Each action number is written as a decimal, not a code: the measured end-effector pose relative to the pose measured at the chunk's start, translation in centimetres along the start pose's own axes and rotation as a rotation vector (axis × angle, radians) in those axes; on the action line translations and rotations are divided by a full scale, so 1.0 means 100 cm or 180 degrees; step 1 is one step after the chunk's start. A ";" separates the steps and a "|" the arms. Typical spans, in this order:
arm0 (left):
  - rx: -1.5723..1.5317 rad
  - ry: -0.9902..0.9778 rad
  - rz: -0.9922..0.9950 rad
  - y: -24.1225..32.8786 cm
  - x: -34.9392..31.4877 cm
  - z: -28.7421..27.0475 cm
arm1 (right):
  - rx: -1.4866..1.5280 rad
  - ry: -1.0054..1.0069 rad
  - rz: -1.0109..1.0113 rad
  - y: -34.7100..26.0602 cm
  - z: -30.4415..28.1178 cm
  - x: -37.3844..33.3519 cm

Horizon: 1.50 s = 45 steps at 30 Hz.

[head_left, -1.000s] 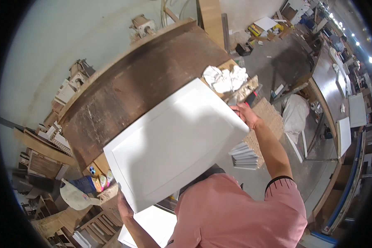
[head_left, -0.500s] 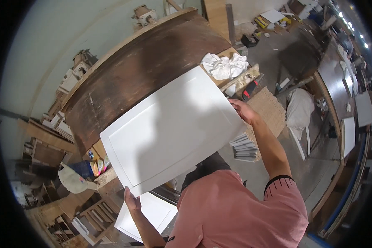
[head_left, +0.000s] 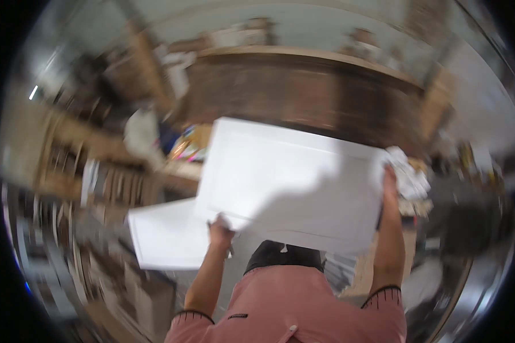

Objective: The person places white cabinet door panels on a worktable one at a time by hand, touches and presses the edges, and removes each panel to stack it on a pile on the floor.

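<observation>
A white rectangular panel (head_left: 280, 171) with a raised border, like a cabinet door, is held level in front of my body. My left hand (head_left: 220, 231) grips its near left corner. On its right edge, toward the far corner, my right hand (head_left: 389, 182) has hold of it, with the fingers partly hidden beneath. A second white panel (head_left: 169, 237) lies lower at the left, partly covered by the first. My shadow falls across the right part of the held panel. Motion blurs the picture.
A brown workbench (head_left: 280, 94) runs along the wall behind the panel. A crumpled white cloth (head_left: 407, 174) sits by the panel's right edge. At the left are a pale cap (head_left: 142, 137), colourful packets (head_left: 190, 146) and wooden racks (head_left: 117, 186). A brown stack (head_left: 377, 263) stands at the lower right.
The view has swung toward the left. Still in both hands, the panel has turned with my body, and the second panel now shows more fully beside it.
</observation>
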<state>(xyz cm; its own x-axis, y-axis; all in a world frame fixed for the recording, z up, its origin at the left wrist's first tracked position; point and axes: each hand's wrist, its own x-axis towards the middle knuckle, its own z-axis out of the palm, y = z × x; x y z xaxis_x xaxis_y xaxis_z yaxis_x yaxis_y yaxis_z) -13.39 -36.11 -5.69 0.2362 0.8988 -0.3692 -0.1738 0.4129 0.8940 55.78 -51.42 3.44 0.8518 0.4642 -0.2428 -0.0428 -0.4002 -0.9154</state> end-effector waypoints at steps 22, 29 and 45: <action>-0.1731 0.2947 -0.0906 0.012 -0.166 -0.112 | -0.0376 -0.0590 -0.0475 -0.039 0.163 -0.195; -0.2026 0.3710 -0.0290 0.036 -0.201 -0.325 | 0.0286 -0.1717 -0.0122 -0.061 0.422 -0.429; 0.0602 0.4471 -0.0149 0.002 -0.158 -0.528 | 0.0533 -0.2971 0.1279 0.027 0.624 -0.501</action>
<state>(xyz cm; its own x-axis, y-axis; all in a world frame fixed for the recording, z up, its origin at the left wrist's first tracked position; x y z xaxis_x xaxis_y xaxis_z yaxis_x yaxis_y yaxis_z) -67.62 -42.44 -13.09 -0.9139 0.3274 -0.2402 -0.0374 0.5211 0.8527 -19.61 -26.42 -6.92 0.0166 0.7780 -0.6281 -0.3681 -0.5793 -0.7273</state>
